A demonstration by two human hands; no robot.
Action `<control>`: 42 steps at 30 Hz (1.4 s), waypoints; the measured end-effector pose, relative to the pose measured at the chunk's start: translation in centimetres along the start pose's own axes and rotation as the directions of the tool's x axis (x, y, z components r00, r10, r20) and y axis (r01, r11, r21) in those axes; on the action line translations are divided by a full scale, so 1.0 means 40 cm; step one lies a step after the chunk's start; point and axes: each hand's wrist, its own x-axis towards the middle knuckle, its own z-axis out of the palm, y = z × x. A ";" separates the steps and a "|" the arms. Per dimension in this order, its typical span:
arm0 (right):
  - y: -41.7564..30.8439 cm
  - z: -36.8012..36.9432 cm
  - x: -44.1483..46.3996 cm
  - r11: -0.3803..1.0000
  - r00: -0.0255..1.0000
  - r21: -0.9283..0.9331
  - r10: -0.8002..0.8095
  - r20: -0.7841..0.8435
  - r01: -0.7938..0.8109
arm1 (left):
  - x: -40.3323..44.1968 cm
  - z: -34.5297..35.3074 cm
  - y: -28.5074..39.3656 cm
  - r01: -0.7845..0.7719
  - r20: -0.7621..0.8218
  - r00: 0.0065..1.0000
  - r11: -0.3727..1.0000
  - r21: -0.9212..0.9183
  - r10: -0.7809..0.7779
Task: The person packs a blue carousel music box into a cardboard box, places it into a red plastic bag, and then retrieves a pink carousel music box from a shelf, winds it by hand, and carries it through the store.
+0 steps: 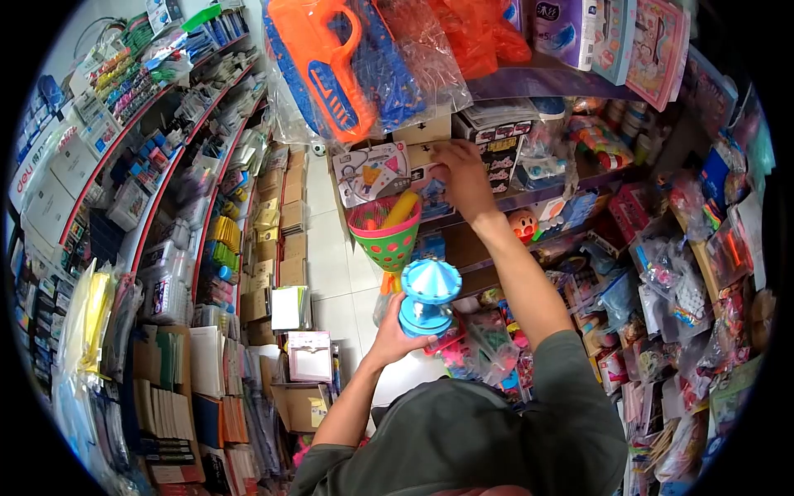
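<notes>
My left hand (392, 337) is closed around a light blue carousel-shaped toy (429, 283), held upright in front of my body. Just beyond it, a green perforated toy basket (386, 248) with a pink rim has a yellow piece (403, 208) inside. The basket's orange and yellow handle ends close to my left fingers; whether they grip it too, I cannot tell. Stretched forward to the shelf, my right hand (467, 178) has its fingers partly extended at a small picture box (430, 188). A white toy box (372, 174) stands to the left of that hand.
Overhead at the front hang bagged orange and blue toy guns (335, 70). Stocked stationery shelves (169, 174) line the left, with notebooks (219, 364) lower down. Bagged toys (662, 281) crowd the right side. A tiled floor (327, 256) runs between the shelves.
</notes>
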 end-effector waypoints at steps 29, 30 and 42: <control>0.027 -0.129 0.026 0.983 0.926 0.138 -0.159 0.342 0.118 | 0.283 0.069 -0.040 -0.147 0.134 0.982 0.983 0.110 0.132; 0.011 -0.142 0.019 0.985 0.924 0.121 -0.159 0.348 0.124 | 0.279 0.074 -0.042 -0.186 0.145 0.976 0.968 0.168 0.162; -0.160 -0.129 -0.141 0.935 0.947 -0.178 0.319 0.041 -0.308 | 0.244 0.102 -0.100 -0.268 0.108 0.963 0.847 0.459 0.246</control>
